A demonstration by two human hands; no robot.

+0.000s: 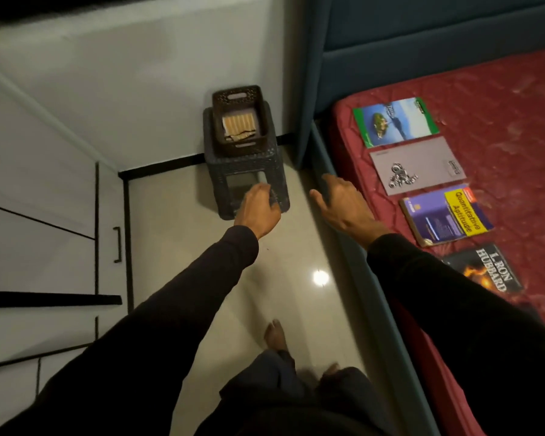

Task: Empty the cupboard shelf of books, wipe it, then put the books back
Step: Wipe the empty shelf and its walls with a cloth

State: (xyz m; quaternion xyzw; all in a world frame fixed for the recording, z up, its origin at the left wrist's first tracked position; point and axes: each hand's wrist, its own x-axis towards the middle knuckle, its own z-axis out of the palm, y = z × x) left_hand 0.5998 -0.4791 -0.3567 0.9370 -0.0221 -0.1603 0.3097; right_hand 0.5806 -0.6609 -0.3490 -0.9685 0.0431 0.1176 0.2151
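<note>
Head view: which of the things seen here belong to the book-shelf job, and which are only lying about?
Belong to the job:
green book
grey book
purple and yellow book
black book
All four lie on the red mattress.

Only lying about:
brown basket
dark stool beneath it

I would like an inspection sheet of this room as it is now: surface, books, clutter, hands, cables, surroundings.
Surface: red mattress in a blue bed frame; glossy tiled floor.
Job's things: four books in a row on the mattress: green book, grey book, Quantitative Aptitude book, L. Ron Hubbard book.
Clutter: brown basket with contents on a dark plastic stool.
Hands: left hand and right hand empty, over the floor.
Cables: nothing seen.
Surroundings: white cupboard doors at left, white wall.
</note>
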